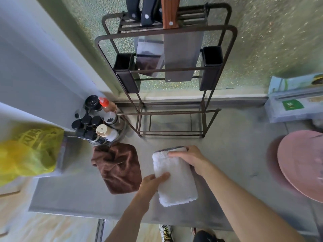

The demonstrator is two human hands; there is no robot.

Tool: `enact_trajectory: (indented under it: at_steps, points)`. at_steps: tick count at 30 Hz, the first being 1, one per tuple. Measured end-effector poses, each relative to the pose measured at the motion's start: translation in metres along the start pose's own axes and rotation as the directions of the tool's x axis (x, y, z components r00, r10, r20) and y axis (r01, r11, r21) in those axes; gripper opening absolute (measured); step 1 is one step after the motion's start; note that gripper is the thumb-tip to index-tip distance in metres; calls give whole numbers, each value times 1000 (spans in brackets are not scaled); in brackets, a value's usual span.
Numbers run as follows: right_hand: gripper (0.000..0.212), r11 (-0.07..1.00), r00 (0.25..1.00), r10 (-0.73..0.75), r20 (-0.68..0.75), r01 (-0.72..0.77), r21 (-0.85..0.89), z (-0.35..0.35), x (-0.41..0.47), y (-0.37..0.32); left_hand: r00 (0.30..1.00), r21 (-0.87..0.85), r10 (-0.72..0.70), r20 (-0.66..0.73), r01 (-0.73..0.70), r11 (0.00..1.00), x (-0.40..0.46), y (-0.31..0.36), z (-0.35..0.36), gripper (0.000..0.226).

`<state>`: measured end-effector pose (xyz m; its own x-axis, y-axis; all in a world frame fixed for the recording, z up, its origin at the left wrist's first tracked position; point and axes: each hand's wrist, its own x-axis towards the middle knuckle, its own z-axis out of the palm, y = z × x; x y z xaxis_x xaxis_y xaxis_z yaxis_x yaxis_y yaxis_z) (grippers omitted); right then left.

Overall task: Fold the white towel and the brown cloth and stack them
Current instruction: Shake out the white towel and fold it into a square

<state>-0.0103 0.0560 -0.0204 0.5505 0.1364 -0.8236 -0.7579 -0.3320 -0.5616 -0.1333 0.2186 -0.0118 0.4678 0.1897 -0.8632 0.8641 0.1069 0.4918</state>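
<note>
Left hand (153,183): laid flat, fingers spread, on the lower left edge of the white towel (174,177); nothing is gripped.
Right hand (187,158): pressed palm down, fingers extended, on the towel's upper right edge; nothing is grasped.
White towel: seen folded into a narrow oblong at centre frame, laid on the grey counter (227,154), its long side tilted slightly.
Brown cloth (120,167): left crumpled and unfolded just left of the towel, apart from it, on the same counter.
Spice rack (97,121): placed above the cloth, at centre left, filled with dark-capped jars and one red-capped bottle.
Knife rack (167,72): stood at upper centre against the frosted glass, with cleavers hung in it.
Yellow bag (29,151): seen at the left edge.
Pink board (302,163): found at the right edge, round, partly cut off by the frame.
Box (293,102): set at upper right, beside the glass.
</note>
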Motion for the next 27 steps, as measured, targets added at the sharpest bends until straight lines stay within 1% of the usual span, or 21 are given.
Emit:
enact_trajectory:
  at_steps: [1, 3, 5, 8, 11, 12, 14, 15, 17, 18, 19, 21, 23, 25, 27]
  points:
    - [80, 1000, 1000, 5, 25, -6, 17, -8, -2, 3, 998, -35, -7, 65, 10, 999, -5, 1, 5, 53]
    - [73, 999, 998, 19, 62, -20, 25, -30, -6, 9, 987, -83, -4, 160, 17, 996, -17, 4, 21, 46]
    - [59, 999, 993, 11, 114, -16, 39, -58, -8, 14, 979, -114, 4, 205, 20, 993, -27, 7, 40, 42]
    - [51, 1000, 974, 23, 226, -27, 15, -110, -12, 17, 958, -141, 33, 284, 7, 990, -34, 19, 73, 43]
    - [37, 995, 947, 30, 319, 1, -96, -165, -20, 9, 948, -97, 69, 310, -41, 994, -36, 36, 108, 51]
    - [36, 988, 935, 44, 352, 12, -154, -182, -24, 4, 944, -71, 76, 322, -56, 996, -37, 44, 120, 52]
    - [42, 968, 910, 65, 410, 42, -247, -212, -27, -8, 925, 11, 88, 370, -99, 995, -38, 62, 144, 49]
    - [40, 956, 905, 63, 420, 67, -287, -225, -27, -14, 912, 50, 93, 400, -123, 991, -39, 71, 156, 46]
    - [28, 929, 912, 36, 409, 120, -349, -243, -28, -25, 891, 77, 107, 441, -157, 985, -40, 87, 177, 43]
    - [30, 919, 922, 11, 387, 143, -366, -251, -27, -29, 889, 75, 110, 445, -159, 984, -39, 93, 187, 43]
    - [36, 914, 933, -18, 360, 161, -373, -258, -26, -32, 892, 74, 110, 438, -158, 985, -40, 99, 195, 44]
    - [48, 924, 949, -62, 309, 171, -342, -271, -19, -35, 913, 70, 111, 393, -151, 986, -33, 104, 206, 47]
    - [53, 958, 963, -102, 249, 162, -237, -284, -9, -32, 942, 7, 109, 317, -117, 993, -24, 107, 210, 52]
    - [51, 985, 971, -148, 187, 162, -65, -294, -2, -25, 968, -154, 81, 239, -44, 987, -15, 108, 212, 53]
    - [43, 977, 973, -189, 135, 172, 130, -299, 2, -20, 981, -384, 63, 185, 13, 923, -10, 111, 213, 45]
